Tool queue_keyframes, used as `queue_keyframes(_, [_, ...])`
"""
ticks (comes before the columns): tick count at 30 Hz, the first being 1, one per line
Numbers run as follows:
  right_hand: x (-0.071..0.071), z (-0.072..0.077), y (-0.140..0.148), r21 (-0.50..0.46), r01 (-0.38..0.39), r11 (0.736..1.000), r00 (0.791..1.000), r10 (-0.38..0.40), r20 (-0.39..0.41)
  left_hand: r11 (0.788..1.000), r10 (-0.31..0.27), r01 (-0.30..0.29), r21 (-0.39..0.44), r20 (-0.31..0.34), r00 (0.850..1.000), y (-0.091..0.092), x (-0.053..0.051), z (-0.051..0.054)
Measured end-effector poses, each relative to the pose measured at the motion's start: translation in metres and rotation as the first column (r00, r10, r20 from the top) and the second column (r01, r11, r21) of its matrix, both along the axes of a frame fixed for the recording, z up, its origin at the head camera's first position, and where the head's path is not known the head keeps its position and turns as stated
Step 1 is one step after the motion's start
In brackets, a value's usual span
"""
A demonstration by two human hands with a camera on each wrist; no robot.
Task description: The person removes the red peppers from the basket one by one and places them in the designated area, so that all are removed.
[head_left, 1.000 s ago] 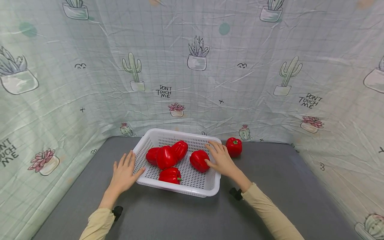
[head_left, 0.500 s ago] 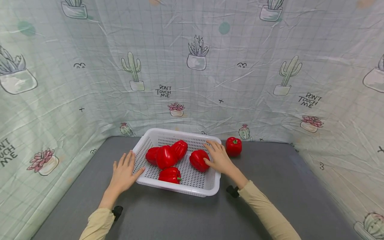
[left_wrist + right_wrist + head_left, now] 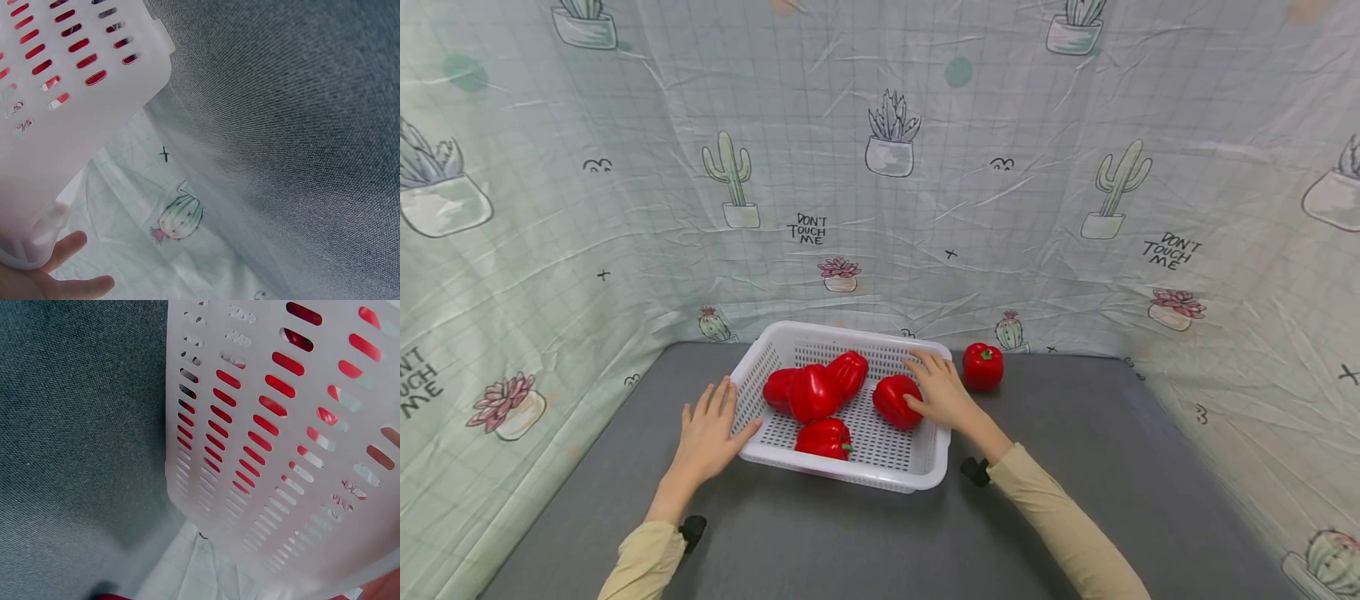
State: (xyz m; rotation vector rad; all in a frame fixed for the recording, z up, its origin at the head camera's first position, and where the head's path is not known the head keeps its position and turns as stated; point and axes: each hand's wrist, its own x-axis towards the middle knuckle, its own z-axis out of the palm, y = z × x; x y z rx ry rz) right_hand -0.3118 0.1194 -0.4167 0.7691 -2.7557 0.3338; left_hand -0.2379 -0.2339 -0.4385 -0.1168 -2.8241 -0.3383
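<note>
A white perforated plastic basket (image 3: 842,471) stands on the dark table and holds several red bell peppers. My left hand (image 3: 707,437) rests at the basket's left rim, fingers extended and spread; in the left wrist view, fingers (image 3: 81,287) reach past the rim. Over the right rim, my right hand (image 3: 946,396) lies with spread fingers inside the basket. Its thumb overlaps the rightmost bell pepper (image 3: 895,402); contact is unclear. A bell pepper (image 3: 823,438) with a green stem lies near the front wall, and a clustered bell pepper (image 3: 814,394) sits farther left.
Another bell pepper (image 3: 982,367) stands outside the basket, behind its right end. Grey cloth covers the table (image 3: 850,542). A printed cactus curtain (image 3: 880,208) encloses the back and sides.
My right hand and forearm have shifted slightly left, bringing the thumb a little farther over the bell pepper. My left hand, the basket and the peppers look unchanged.
</note>
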Motion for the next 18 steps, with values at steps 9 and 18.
queue_keyframes(9, [-0.01,-0.002,-0.008,0.05,-0.032,0.998,0.999,0.031,0.017,1.0,-0.019,0.019,0.004,-0.004,1.0,-0.003,-0.001,-0.001])
queue_keyframes(18, [-0.016,-0.006,-0.014,0.117,-0.06,0.991,0.996,0.052,0.073,1.0,-0.015,0.015,0.001,0.002,1.0,-0.002,0.0,-0.001])
